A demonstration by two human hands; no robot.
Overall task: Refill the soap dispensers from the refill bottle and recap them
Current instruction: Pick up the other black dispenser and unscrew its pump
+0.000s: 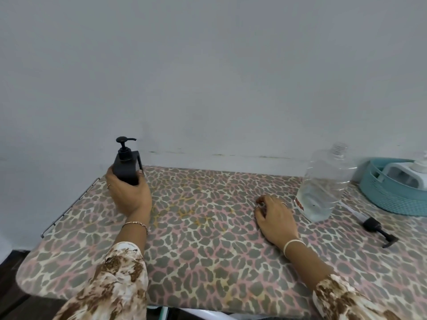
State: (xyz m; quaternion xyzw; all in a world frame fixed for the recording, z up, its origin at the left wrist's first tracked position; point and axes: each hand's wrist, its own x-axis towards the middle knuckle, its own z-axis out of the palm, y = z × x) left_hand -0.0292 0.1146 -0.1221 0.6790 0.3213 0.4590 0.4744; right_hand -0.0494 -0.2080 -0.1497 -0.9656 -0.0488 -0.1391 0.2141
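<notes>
Far left of table (208, 262), near the rear edge: black dispenser (126, 166), upright, pump head fitted, spout pointing right. Held by left hand (130, 195) from the near side, fingers and thumb curled round the lower half of the body; shoulder, collar and pump standing clear above the grip. Base touching the cover or lifted: cannot tell. Body rectangular, matte, opaque, with a thin black bracket on its right side.

Right hand (275, 215): resting on the table right of centre, fingers loosely curled under, holding nothing. Just beside it, to the right and apart from the fingers: refill bottle (323, 181), uncapped, threaded neck exposed. Clear ribbed plastic, square-shouldered, clear liquid in the lower part, red label fragment near the base.

Near the right edge: loose pump (380, 230), black, lying on its side, translucent dip tube pointing toward the bottle. Behind it: teal basket (392, 204), woven texture, containing a white dispenser (401, 175). Table cover: leopard-print fabric, grey and pink on cream.
</notes>
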